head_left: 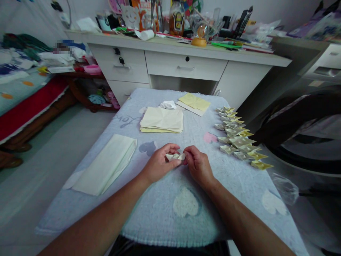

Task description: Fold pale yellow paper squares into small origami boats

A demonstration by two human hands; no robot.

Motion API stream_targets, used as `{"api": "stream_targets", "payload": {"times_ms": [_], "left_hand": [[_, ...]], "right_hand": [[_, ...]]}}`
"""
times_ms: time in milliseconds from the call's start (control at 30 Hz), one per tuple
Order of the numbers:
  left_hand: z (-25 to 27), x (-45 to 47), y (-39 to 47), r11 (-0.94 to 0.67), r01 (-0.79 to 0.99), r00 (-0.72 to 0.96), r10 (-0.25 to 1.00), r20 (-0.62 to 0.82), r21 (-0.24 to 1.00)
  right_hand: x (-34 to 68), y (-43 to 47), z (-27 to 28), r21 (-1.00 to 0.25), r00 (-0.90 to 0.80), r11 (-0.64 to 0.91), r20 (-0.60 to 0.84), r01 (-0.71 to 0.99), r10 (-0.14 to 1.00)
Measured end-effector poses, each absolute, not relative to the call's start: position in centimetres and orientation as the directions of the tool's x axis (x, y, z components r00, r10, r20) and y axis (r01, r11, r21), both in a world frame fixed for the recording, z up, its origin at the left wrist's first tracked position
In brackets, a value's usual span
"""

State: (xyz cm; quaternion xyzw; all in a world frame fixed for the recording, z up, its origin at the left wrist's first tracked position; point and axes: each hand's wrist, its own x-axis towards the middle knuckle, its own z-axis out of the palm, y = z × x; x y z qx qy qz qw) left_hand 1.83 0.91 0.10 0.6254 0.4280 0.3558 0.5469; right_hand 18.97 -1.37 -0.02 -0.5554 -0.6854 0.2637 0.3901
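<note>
Left hand (160, 161) and right hand (199, 166) pinch a paper boat (174, 156) — cloth (157, 217) reads (perhaps) "love".

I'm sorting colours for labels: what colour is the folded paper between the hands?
The folded paper is pale cream to off-white, seen best in the head view.

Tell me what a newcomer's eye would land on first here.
Probably the rows of small yellow and whitish folded-paper boats along the right side of the pale blue, heart-patterned cloth. Next, one small off-white folded-paper boat near the centre, held by the left fingers and right fingers. Beyond it lies a stack of flat cream paper sheets.
</note>
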Motion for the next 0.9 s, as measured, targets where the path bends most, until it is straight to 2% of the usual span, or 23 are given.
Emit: {"api": "stream_targets", "payload": {"times_ms": [200,333,467,700,800,900], "left_hand": [[0.43,1.13,1.27,0.13,-0.092,0.316,0.944,-0.095,0.987],[0.84,1.1,1.33,0.199,-0.158,0.306,0.941,-0.144,0.967],[0.87,1.03,1.46,0.228,-0.164,0.335,0.928,-0.163,0.96],[0.42,1.17,1.55,0.187,-0.069,0.393,0.908,-0.146,0.98],[0.47,1.31,1.37,0.185,-0.048,0.439,0.887,-0.146,0.982],[0.63,1.4,1.17,0.186,-0.085,0.404,0.905,-0.136,0.979]], "right_hand": [[18.92,-1.63,0.42,-0.835,-0.113,0.251,0.225,0.489,0.968],[19.01,-1.68,0.33,-0.85,-0.109,0.25,0.225,0.464,0.968],[19.2,-1.72,0.2,-0.86,-0.104,0.233,0.209,0.454,0.972],[19.23,-1.51,-0.24,-0.924,-0.089,0.165,0.143,0.345,0.986],[19.28,-1.43,-0.1,-0.958,-0.088,0.115,0.095,0.264,0.992],[19.31,-1.42,0.3,-0.991,-0.123,0.067,0.053,0.115,0.991]]}}
